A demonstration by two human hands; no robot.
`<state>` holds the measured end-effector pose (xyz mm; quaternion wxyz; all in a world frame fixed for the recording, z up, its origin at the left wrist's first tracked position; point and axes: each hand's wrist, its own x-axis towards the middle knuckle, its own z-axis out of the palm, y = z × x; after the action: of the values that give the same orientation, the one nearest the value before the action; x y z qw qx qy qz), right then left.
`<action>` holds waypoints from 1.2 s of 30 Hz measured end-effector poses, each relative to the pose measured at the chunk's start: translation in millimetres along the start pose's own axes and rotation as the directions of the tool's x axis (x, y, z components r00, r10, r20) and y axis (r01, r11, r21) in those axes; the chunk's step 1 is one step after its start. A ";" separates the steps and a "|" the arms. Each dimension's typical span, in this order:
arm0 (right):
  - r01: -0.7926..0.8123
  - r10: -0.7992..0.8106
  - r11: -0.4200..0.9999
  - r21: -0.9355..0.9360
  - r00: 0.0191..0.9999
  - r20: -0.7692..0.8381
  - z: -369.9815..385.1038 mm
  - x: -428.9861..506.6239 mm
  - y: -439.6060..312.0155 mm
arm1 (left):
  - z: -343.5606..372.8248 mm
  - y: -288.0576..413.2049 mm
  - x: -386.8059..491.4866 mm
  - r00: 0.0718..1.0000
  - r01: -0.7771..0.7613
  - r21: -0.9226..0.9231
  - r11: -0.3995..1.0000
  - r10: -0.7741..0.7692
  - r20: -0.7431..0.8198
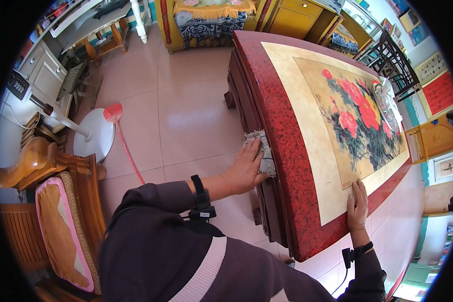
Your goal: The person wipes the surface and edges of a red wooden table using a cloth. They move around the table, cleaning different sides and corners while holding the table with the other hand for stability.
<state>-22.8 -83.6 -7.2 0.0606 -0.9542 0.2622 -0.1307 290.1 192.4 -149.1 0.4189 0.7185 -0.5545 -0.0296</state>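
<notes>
My left hand (243, 164) presses a grey cleaning cloth (267, 160) against the dark wooden side of a low table (270, 120), just under its top. The fingers lie over the cloth and cover part of it. My right hand (358, 207) rests flat and empty at the near edge of the red speckled tabletop (308, 234), its fingers reaching onto a cream mat (317, 188) with a peony painting (356, 109). Both wrists wear black straps with small devices.
On the mat's far side stands a clear tray or dish (387, 102) with white plastic on it. A red fly swatter (114, 113) lies on the tiled floor by the white round base (92, 137) of a stand. A wooden armchair (90, 196) with a cushion is at left.
</notes>
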 end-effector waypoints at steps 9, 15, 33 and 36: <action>-0.012 0.011 1.000 0.016 1.000 0.016 -2.2 1.3 -2.6 | 48.9 -51.5 59.7 0.816 0.245 -0.551 0.798 -0.476 -0.328; -0.022 0.021 1.000 0.012 0.999 0.038 -4.0 2.9 -4.7 | 21.5 -118.2 109.6 0.773 0.206 -0.679 0.705 -0.543 -0.329; -0.017 0.019 0.999 -0.031 0.998 0.065 -5.5 3.7 -4.2 | -47.2 -270.4 245.2 0.701 0.173 -0.911 0.373 -0.697 -0.153; -0.011 0.013 0.999 -0.033 0.998 0.067 -6.2 3.6 -4.8 | -34.6 -251.9 225.6 0.719 0.159 -0.937 0.311 -0.687 -0.106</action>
<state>-19.2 -81.7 0.4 0.0545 -0.9573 0.2680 -0.0937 588.6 35.4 -191.4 0.8275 0.4949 -0.1065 -0.2426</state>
